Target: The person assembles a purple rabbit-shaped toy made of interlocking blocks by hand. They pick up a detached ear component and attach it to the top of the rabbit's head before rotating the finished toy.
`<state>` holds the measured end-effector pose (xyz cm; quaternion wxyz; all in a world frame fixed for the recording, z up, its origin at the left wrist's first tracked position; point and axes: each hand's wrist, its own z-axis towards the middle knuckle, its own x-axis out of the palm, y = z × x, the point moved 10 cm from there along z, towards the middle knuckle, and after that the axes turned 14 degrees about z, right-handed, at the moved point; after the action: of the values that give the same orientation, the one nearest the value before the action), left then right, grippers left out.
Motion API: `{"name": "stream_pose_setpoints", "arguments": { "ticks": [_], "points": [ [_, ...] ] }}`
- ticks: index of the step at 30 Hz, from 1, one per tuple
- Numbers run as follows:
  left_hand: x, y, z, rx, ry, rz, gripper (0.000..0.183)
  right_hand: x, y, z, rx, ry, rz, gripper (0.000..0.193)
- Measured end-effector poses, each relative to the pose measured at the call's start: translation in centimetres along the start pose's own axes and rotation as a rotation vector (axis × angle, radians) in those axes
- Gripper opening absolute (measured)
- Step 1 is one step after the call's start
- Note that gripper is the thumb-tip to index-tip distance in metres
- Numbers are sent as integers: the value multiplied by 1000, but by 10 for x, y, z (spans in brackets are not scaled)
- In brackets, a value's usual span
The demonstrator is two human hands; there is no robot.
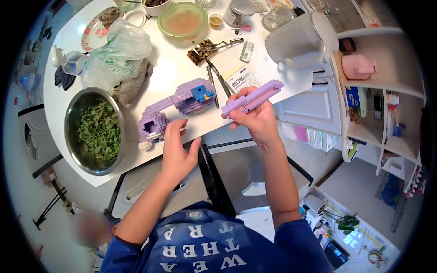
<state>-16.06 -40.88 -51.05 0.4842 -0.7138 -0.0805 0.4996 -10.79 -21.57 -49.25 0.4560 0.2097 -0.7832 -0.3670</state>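
A long, narrow piece of purple toy building bricks is gripped in my right hand, between thumb and fingers, tilted up to the right above the table's front edge. A paler pinkish strip runs along its middle. My left hand is open, thumb apart from the fingers, and holds nothing. Its fingertips are beside a purple brick-built model lying on the table; whether they touch it I cannot tell. The model has a rounded part at each end joined by a narrower bar, with a blue patch on the right part.
Left of the model stands a steel bowl of green leaves. Behind lie a plastic bag, a lidded green bowl, a claw hair clip, dark pens and a translucent pitcher. A chair is below the table edge.
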Motion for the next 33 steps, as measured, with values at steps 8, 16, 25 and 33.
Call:
{"name": "stream_pose_setpoints", "arguments": {
  "ticks": [8, 16, 25, 33],
  "points": [
    [18, 6, 32, 18, -164, 262, 81, 3, 4, 61, -135, 97, -209, 43],
    [14, 27, 48, -88, -264, 212, 101, 12, -2, 76, -215, 192, -534, 35],
    [11, 23, 76, 52, -172, 88, 97, 47, 2, 67, -464, 274, -870, 23],
    [11, 33, 76, 41, -195, 43, 75, 64, 3, 64, -601, 369, -1110, 24]
  ]
}}
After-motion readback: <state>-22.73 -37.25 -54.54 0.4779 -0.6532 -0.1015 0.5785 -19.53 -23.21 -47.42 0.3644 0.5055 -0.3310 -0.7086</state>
